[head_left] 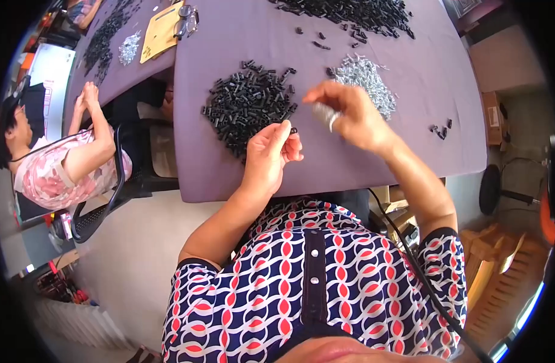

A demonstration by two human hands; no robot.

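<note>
My left hand (268,154) is closed, pinching a small black plastic piece (294,130) between thumb and fingers. Just right of it is the dark pile of short black tubular pieces' edge, and that pile (244,106) spreads to the left and beyond the hand. My right hand (356,118) hovers over the table with its fingers curled and the thumb close to the index finger; a whitish wrap (326,115) covers one digit. Whether a tiny part sits between those fingertips is too blurred to make out. Right behind this hand lies a heap of small silver metal parts (371,81).
The purple cloth-covered table (314,175) holds a larger black heap (356,15) at the far edge and a few loose black pieces (441,130) at right. At left, another person (66,145) sits by a second table with an envelope (159,33) and eyeglasses (187,21). A black cable (404,242) runs along my right side.
</note>
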